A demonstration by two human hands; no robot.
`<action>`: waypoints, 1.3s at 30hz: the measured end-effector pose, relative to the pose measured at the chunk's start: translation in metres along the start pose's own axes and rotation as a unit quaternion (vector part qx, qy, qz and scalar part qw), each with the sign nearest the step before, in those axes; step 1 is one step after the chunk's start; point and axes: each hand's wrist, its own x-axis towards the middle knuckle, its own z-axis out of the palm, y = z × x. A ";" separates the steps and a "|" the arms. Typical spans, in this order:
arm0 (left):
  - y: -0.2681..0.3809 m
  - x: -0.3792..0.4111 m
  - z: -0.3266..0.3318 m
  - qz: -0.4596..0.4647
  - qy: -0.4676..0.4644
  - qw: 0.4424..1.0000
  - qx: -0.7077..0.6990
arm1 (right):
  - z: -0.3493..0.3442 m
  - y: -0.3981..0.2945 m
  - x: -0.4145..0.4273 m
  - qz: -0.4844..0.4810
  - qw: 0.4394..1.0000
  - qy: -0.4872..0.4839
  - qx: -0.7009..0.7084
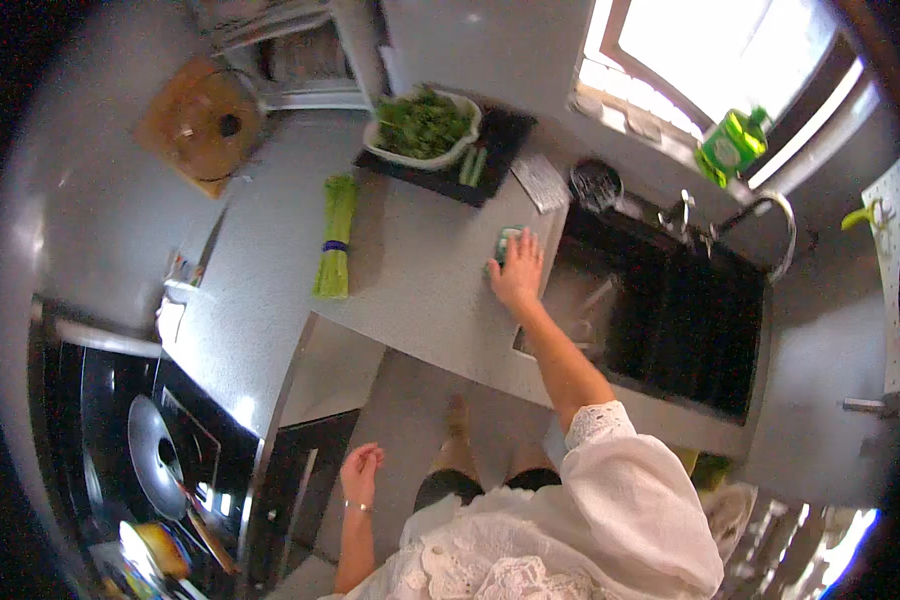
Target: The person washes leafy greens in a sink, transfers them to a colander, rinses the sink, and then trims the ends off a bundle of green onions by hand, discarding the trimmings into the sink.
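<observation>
My right hand (pixel 519 271) rests on the grey countertop (pixel 420 292) beside the left edge of the sink, its fingers over a small green scouring pad or cloth (pixel 508 241). Whether the fingers grip it or only press on it cannot be told. My left hand (pixel 361 466) hangs low in front of the counter, fingers loosely curled, holding nothing visible. A bundle of green stalks (pixel 337 240) with a purple band lies on the counter to the left. Behind it, a white basin (pixel 420 159) of leafy greens stands on a black mat (pixel 487 187), next to short green pieces.
The dark sink (pixel 682 322) with a curved faucet (pixel 784 217) lies right. A grey cloth (pixel 541 184) and a black strainer (pixel 596 184) sit behind. A green bottle (pixel 731 146) stands by the window. At left are a wooden board (pixel 187 169) under a glass lid and a pan (pixel 154 457) on the stove.
</observation>
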 end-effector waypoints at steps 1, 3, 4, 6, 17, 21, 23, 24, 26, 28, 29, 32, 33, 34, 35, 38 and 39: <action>0.008 0.010 0.002 -0.013 -0.018 1.000 0.021 | -0.004 -0.010 -0.023 -0.004 1.000 -0.007 0.008; 0.018 0.035 0.012 -0.022 -0.060 0.997 0.048 | -0.024 -0.030 -0.074 -0.024 0.999 -0.024 0.020; 0.025 0.046 0.021 -0.020 -0.087 0.994 0.068 | -0.039 -0.033 -0.105 -0.032 0.998 -0.042 0.024; 0.039 0.067 0.042 -0.007 -0.143 0.984 0.102 | -0.069 -0.022 -0.149 -0.029 0.993 -0.046 0.102; 0.094 0.077 0.171 0.062 -0.326 0.935 0.127 | -0.224 0.280 -0.282 0.189 0.966 0.164 -0.059; 0.092 0.070 0.194 0.089 -0.279 0.951 0.101 | -0.283 0.341 -0.315 0.312 0.906 0.218 -0.188; 0.090 0.069 0.196 0.108 -0.242 0.959 0.097 | -0.254 0.367 -0.338 0.373 0.881 0.180 -0.228; 0.087 0.066 0.196 0.116 -0.233 0.959 0.110 | -0.238 0.352 -0.327 0.357 0.881 0.175 -0.255; 0.091 0.067 0.194 0.145 -0.196 0.959 0.143 | -0.210 0.293 -0.294 0.276 0.925 0.187 -0.185; 0.092 0.069 0.193 0.125 -0.168 0.962 0.174 | -0.185 0.219 -0.262 0.193 0.965 0.135 -0.119; 0.090 0.075 0.189 0.128 -0.163 0.964 0.167 | -0.174 0.189 -0.240 0.151 0.982 0.099 -0.052; 0.098 0.090 0.175 0.151 -0.140 0.974 0.099 | -0.146 0.118 -0.185 0.054 0.990 0.013 0.131; 0.105 0.096 0.170 0.175 -0.121 0.971 0.106 | -0.140 0.102 -0.161 0.030 0.988 0.027 0.149; 0.115 0.101 0.162 0.197 -0.100 0.968 0.115 | -0.137 0.085 -0.134 0.008 0.985 0.039 0.169; 0.125 0.108 0.148 0.218 -0.080 0.964 0.126 | -0.133 0.066 -0.108 -0.013 0.981 0.051 0.189; 0.137 0.151 0.106 0.345 0.042 0.903 0.252 | -0.128 0.022 -0.030 -0.114 0.979 0.071 0.156; 0.143 0.168 0.093 0.343 0.090 0.886 0.298 | -0.129 0.003 -0.010 -0.156 0.977 0.087 0.113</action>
